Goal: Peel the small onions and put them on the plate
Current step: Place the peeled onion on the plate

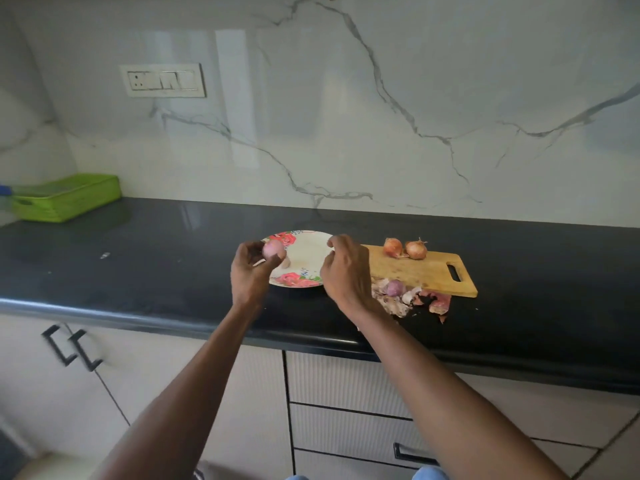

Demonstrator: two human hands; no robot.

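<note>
My left hand [251,271] holds a peeled pink onion [272,250] in its fingertips over the left rim of the floral plate [304,252]. My right hand [344,271] hovers at the plate's right edge with fingers curled; whether it holds a bit of skin I cannot tell. Two unpeeled brown onions [393,247] [415,249] sit at the far end of the wooden cutting board [426,271]. Another peeled purple onion [394,288] lies among loose skins [412,301] at the board's near edge.
The black counter [156,258] has a rounded front edge with cabinets and drawers below. A green plastic basket [67,197] stands at the far left by the marble wall. A switch panel [162,80] is on the wall.
</note>
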